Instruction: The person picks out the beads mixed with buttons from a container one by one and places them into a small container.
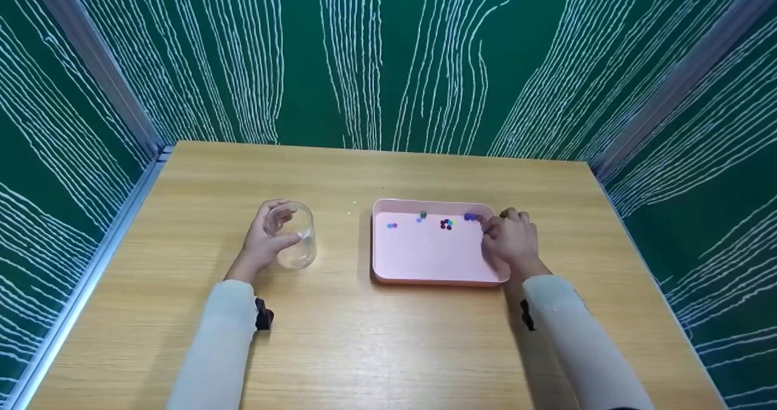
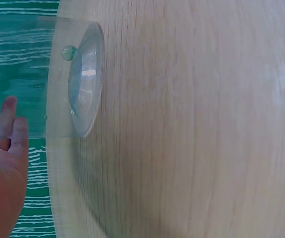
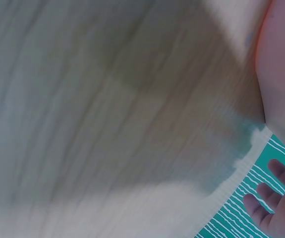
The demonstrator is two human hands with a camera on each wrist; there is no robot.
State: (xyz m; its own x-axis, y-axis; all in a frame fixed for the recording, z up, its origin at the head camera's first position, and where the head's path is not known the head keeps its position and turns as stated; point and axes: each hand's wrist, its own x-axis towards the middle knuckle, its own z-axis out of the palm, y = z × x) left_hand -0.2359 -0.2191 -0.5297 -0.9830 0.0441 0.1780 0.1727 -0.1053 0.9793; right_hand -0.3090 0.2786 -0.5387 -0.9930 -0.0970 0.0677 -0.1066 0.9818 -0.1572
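On the left of the table my left hand (image 1: 267, 240) grips a clear jar (image 1: 301, 249), its thumb on the near side and fingers round the far side. In the left wrist view the jar (image 2: 83, 79) shows a small greenish bead (image 2: 69, 53) near its base. My right hand (image 1: 515, 240) reaches over the right rim of a pink tray (image 1: 425, 270), fingertips down beside a cluster of blue and purple beads (image 1: 470, 217). Its thumb and index tip are mostly hidden, so I cannot tell whether they pinch a bead. Three fingers (image 3: 265, 196) hang loosely bent beyond the tray wall.
Farther left in the tray are dark red beads (image 1: 446, 225) with a few bright ones, a dark green bead (image 1: 423, 215), and a blue-pink pair (image 1: 392, 225). Tiny specks (image 1: 354, 203) lie between jar and tray. Green walls with white lines (image 1: 388, 64) enclose the wooden table (image 1: 388, 349).
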